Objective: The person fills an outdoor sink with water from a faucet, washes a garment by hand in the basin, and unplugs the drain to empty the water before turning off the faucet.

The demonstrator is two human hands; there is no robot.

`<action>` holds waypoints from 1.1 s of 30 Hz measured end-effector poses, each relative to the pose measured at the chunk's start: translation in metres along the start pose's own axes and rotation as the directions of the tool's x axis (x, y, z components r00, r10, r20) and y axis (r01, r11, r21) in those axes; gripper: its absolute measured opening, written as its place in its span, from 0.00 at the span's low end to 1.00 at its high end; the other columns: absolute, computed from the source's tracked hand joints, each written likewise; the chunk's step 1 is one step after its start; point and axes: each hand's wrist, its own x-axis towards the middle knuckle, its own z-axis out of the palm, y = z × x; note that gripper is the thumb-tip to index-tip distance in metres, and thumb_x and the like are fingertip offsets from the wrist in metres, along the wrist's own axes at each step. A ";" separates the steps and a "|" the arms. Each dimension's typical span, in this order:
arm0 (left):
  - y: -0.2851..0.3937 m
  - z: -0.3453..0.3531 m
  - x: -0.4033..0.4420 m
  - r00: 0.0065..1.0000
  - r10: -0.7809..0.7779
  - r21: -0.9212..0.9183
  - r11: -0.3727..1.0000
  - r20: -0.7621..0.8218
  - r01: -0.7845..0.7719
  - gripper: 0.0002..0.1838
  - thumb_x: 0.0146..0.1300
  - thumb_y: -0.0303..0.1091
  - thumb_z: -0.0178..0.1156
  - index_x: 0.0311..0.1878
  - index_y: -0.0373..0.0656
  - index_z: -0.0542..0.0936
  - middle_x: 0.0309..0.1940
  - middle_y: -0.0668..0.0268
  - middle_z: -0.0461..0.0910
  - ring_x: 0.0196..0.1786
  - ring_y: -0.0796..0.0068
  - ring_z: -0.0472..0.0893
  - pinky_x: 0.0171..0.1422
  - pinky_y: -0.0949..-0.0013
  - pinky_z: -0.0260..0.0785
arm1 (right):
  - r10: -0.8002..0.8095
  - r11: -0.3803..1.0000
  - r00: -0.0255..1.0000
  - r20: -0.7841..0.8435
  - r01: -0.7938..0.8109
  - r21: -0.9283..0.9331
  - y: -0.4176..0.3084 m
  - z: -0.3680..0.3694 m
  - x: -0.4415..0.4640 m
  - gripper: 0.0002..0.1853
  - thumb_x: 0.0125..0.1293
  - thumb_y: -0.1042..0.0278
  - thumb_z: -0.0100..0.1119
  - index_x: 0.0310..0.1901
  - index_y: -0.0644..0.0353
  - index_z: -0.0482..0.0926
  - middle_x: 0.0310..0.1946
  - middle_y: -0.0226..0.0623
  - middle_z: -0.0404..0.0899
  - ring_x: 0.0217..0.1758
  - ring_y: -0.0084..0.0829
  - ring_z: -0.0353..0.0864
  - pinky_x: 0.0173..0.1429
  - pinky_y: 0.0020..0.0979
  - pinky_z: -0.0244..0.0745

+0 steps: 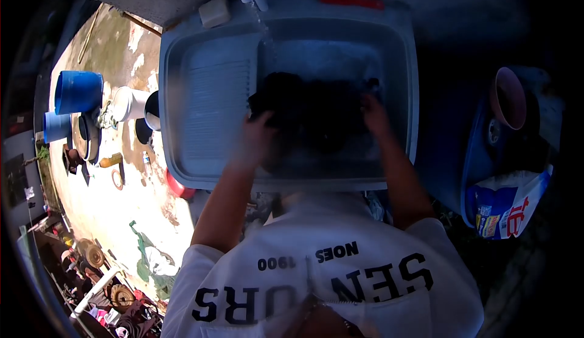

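In the shade before me, the pale sink (167,104), ridged at left, holds a dark bundle (322,107) in its right part, which the left hand (258,134) and right hand (375,116) seem to work from either side, fingers partly bent, grip too dim to tell, handling that calls for both together.

Hard daylight is flooding the ground (146,174) at left, blowing parts of it out to white, while the sink (213,162) is sitting in dim bluish shade. The dark cloth (316,113) is losing its detail. Motion is blurring the left hand (258,137). The wide lens is bending the edges into black corners.
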 end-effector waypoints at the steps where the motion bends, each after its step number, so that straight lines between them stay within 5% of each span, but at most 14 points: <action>1: 0.000 -0.001 0.000 1.000 -0.022 -0.172 0.985 -0.022 0.017 0.26 0.66 0.29 0.62 0.68 0.41 0.73 0.60 0.57 0.79 0.64 0.57 0.79 0.68 0.51 0.74 | 0.006 0.998 0.999 0.033 -0.004 -0.070 -0.003 -0.004 -0.012 0.25 0.73 0.69 0.56 0.71 0.58 0.69 0.66 0.47 0.76 0.66 0.47 0.78 0.72 0.41 0.71; 2: -0.001 -0.002 0.000 0.998 -0.049 -0.339 0.940 -0.042 0.031 0.26 0.66 0.30 0.61 0.68 0.41 0.73 0.60 0.57 0.79 0.64 0.57 0.79 0.69 0.51 0.73 | 0.013 0.990 0.998 0.067 -0.003 -0.139 -0.008 -0.006 -0.018 0.28 0.72 0.69 0.57 0.73 0.58 0.67 0.69 0.48 0.74 0.70 0.49 0.75 0.76 0.42 0.68; 4: 0.012 -0.012 -0.003 0.989 -0.146 -0.717 0.690 -0.011 0.093 0.25 0.66 0.31 0.60 0.67 0.42 0.74 0.61 0.57 0.79 0.64 0.57 0.79 0.70 0.51 0.72 | -0.285 0.958 0.956 0.073 0.281 0.061 -0.005 0.027 -0.016 0.32 0.73 0.68 0.57 0.76 0.58 0.61 0.73 0.48 0.68 0.75 0.46 0.68 0.80 0.41 0.60; 5: 0.024 -0.020 -0.004 0.978 -0.208 -0.882 0.454 0.035 0.128 0.25 0.66 0.32 0.59 0.67 0.42 0.74 0.61 0.58 0.79 0.64 0.57 0.79 0.70 0.52 0.72 | -0.283 0.949 0.955 0.084 0.267 0.166 -0.020 0.042 -0.011 0.31 0.73 0.68 0.57 0.75 0.58 0.63 0.71 0.46 0.69 0.73 0.45 0.69 0.79 0.40 0.61; 7: 0.097 -0.062 0.004 0.930 -0.227 -0.919 -0.338 0.288 0.202 0.24 0.67 0.36 0.57 0.66 0.42 0.75 0.60 0.58 0.80 0.63 0.58 0.80 0.70 0.54 0.72 | -0.223 0.905 0.967 0.123 0.158 0.395 -0.060 0.070 0.003 0.28 0.72 0.69 0.57 0.73 0.58 0.66 0.68 0.43 0.72 0.70 0.42 0.72 0.76 0.38 0.64; 11: 0.106 -0.098 0.000 0.949 -0.279 -0.975 -0.203 0.146 0.090 0.24 0.69 0.42 0.55 0.64 0.42 0.77 0.57 0.59 0.84 0.60 0.61 0.82 0.68 0.58 0.73 | -0.043 0.654 0.978 0.205 -0.128 0.746 -0.110 0.084 0.009 0.24 0.72 0.70 0.58 0.68 0.58 0.71 0.62 0.37 0.77 0.64 0.35 0.76 0.71 0.35 0.69; 12: 0.093 -0.105 0.001 0.984 -0.138 -0.950 -0.306 0.109 0.063 0.23 0.72 0.44 0.54 0.64 0.42 0.78 0.58 0.59 0.84 0.60 0.61 0.82 0.68 0.58 0.73 | -0.001 0.584 0.980 0.201 -0.163 0.795 -0.113 0.073 0.003 0.23 0.72 0.70 0.58 0.67 0.58 0.73 0.60 0.36 0.78 0.62 0.34 0.77 0.69 0.34 0.70; 17: 0.043 -0.138 0.008 0.976 -0.119 -0.898 -0.425 0.185 0.118 0.22 0.76 0.46 0.52 0.63 0.41 0.77 0.58 0.58 0.83 0.59 0.61 0.83 0.66 0.55 0.75 | 0.029 0.618 0.999 0.013 -0.028 0.786 -0.129 -0.070 -0.019 0.20 0.70 0.73 0.60 0.63 0.56 0.78 0.53 0.32 0.82 0.55 0.27 0.81 0.61 0.29 0.75; 22: -0.005 -0.081 0.015 0.761 -0.605 -0.907 0.147 0.233 0.395 0.22 0.75 0.37 0.55 0.67 0.37 0.70 0.57 0.53 0.80 0.48 0.54 0.86 0.51 0.56 0.85 | 0.050 0.817 0.943 -0.328 0.150 0.556 -0.137 -0.137 -0.006 0.20 0.67 0.76 0.61 0.61 0.58 0.77 0.49 0.36 0.82 0.53 0.27 0.81 0.56 0.31 0.77; 25: 0.008 -0.050 0.029 0.799 -0.601 -0.576 0.644 0.027 0.504 0.31 0.70 0.34 0.63 0.72 0.35 0.64 0.61 0.45 0.76 0.54 0.48 0.83 0.56 0.53 0.82 | 0.269 0.940 0.917 -0.296 -0.182 0.289 -0.118 -0.139 0.014 0.22 0.69 0.71 0.62 0.65 0.52 0.75 0.49 0.40 0.83 0.54 0.33 0.83 0.56 0.37 0.79; 27: 0.037 -0.028 0.033 0.869 -0.413 -0.150 0.911 -0.274 0.385 0.35 0.68 0.35 0.66 0.74 0.39 0.63 0.65 0.43 0.72 0.62 0.44 0.77 0.63 0.49 0.76 | 0.048 0.996 0.965 -0.258 -0.065 -0.056 -0.101 -0.119 0.026 0.26 0.69 0.67 0.63 0.68 0.47 0.73 0.55 0.44 0.81 0.60 0.39 0.80 0.62 0.43 0.77; 29: 0.043 -0.002 0.045 0.892 -0.022 0.181 0.977 -0.451 0.116 0.39 0.64 0.34 0.69 0.77 0.47 0.63 0.71 0.45 0.64 0.74 0.41 0.64 0.73 0.45 0.63 | -0.177 0.928 0.967 -0.183 0.103 -0.358 -0.091 -0.086 0.036 0.31 0.70 0.58 0.64 0.73 0.40 0.68 0.66 0.46 0.71 0.70 0.49 0.70 0.71 0.53 0.68; 30: 0.050 0.006 0.053 0.927 0.087 0.278 0.960 -0.364 0.019 0.40 0.64 0.36 0.69 0.77 0.47 0.63 0.72 0.46 0.64 0.75 0.41 0.63 0.75 0.46 0.61 | -0.287 0.855 0.948 -0.138 0.188 -0.484 -0.091 -0.066 0.040 0.34 0.71 0.51 0.64 0.76 0.36 0.65 0.75 0.47 0.64 0.78 0.54 0.62 0.77 0.59 0.60; 33: 0.064 0.036 0.086 0.964 0.253 0.464 0.866 -0.085 -0.187 0.41 0.65 0.43 0.68 0.78 0.50 0.63 0.76 0.50 0.61 0.78 0.41 0.60 0.80 0.43 0.54 | -0.141 0.702 0.984 0.113 0.180 -0.690 -0.093 -0.018 0.059 0.38 0.72 0.35 0.55 0.80 0.27 0.56 0.85 0.41 0.42 0.85 0.60 0.41 0.81 0.71 0.40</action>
